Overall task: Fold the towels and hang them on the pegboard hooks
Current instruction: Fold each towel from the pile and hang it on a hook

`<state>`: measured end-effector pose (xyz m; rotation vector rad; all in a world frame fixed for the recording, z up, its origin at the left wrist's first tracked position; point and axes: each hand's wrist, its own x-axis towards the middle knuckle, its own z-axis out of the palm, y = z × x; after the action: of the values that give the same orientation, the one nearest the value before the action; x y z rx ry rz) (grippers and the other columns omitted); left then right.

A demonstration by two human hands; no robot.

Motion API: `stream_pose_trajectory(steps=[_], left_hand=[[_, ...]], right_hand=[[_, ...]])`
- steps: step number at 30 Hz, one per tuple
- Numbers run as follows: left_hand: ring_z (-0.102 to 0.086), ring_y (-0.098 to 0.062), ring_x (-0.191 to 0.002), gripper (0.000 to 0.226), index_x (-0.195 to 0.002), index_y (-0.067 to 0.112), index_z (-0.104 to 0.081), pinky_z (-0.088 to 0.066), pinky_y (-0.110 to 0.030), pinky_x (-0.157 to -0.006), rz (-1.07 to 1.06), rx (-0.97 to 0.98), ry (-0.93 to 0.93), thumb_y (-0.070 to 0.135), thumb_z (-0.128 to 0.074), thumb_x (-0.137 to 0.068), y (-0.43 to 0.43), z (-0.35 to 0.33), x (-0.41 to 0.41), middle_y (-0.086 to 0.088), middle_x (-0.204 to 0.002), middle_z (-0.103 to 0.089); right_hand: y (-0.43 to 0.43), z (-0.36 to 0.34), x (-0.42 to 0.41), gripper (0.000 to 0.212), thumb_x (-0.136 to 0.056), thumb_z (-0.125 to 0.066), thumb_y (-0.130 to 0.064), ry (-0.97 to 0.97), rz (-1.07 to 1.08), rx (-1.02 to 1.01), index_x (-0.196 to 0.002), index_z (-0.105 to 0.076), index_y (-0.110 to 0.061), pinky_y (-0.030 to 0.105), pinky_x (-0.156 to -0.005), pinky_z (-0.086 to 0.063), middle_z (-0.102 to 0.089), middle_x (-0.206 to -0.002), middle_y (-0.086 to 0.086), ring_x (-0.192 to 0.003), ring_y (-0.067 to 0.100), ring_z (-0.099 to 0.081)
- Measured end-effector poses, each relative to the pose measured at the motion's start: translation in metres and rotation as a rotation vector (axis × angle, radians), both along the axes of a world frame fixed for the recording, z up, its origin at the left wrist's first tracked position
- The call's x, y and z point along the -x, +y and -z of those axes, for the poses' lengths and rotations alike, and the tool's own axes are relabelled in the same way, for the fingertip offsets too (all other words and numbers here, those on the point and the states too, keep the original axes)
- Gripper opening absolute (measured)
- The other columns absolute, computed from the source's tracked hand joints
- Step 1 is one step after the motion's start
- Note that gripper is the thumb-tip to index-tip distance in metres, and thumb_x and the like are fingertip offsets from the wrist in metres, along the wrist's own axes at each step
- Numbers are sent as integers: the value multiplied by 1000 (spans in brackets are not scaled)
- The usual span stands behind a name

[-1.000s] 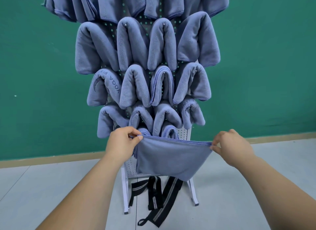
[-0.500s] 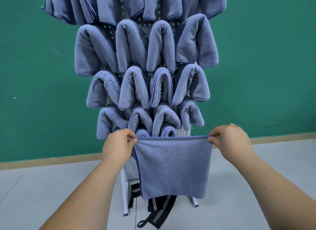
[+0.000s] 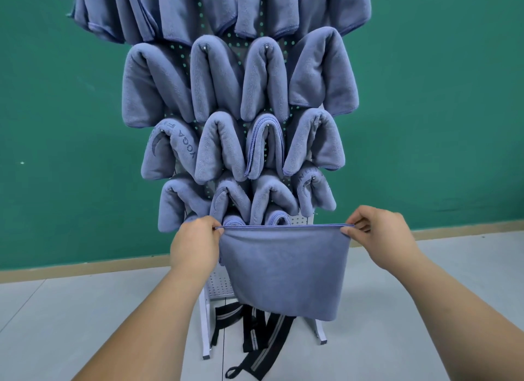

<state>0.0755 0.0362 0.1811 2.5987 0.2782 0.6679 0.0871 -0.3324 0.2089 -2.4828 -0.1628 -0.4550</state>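
A green wall (image 3: 439, 97) rises behind a pale grey floor (image 3: 397, 338), where a white pegboard (image 3: 219, 288) stands covered in folded blue towels (image 3: 266, 77) draped over its hooks. In front of the pegboard's lower edge hangs a folded blue towel (image 3: 286, 270), its top edge stretched level. The left hand (image 3: 194, 246) pinches its left corner and the right hand (image 3: 378, 236) its right corner, thumb against curled fingers. Black straps (image 3: 261, 341) lie at the pegboard's feet
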Motion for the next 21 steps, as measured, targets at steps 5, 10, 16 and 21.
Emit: stream_pose_trajectory(steps=[5, 10, 16, 21], left_hand=[[-66, -15, -86, 8, -93, 24, -71, -53, -35, -81, 79, 309, -59, 28, -68, -99, -8, -5, 1, 11, -84, -70], [-66, -15, -82, 14, -99, 16, -73, -56, -39, -90, 164, 826, -54, 29, -68, -101, -16, -11, 1, 2, -89, -73], [-54, -23, -69, 17, -99, 16, -79, -46, -37, -66, 112, 1105, -12, 31, -71, -98, -19, -10, -3, -9, -78, -69], [-51, -25, -70, 14, -97, 7, -75, -49, -44, -69, 19, 1215, 96, 21, -74, -96, -28, 2, -5, -13, -76, -63]], right_hand=[[-7, 0, 0, 15, -91, -80, -27, 13, 6, -181, -83, -66, -28, 23, -65, -47, -74, -79, -8, -74, 14, -69], [-12, 0, 1, 14, -104, -65, -22, 223, -171, -653, -101, -62, -9, 44, -90, -60, -78, -92, 13, -86, 23, -72], [-6, -4, 1, 21, -100, -70, -20, 281, -107, -918, -108, -67, -1, 42, -79, -57, -76, -92, 15, -81, 21, -67], [6, 10, -1, 17, -93, -79, -17, 328, 80, -952, -100, -75, -2, 36, -72, -61, -74, -76, 6, -66, 19, -67]])
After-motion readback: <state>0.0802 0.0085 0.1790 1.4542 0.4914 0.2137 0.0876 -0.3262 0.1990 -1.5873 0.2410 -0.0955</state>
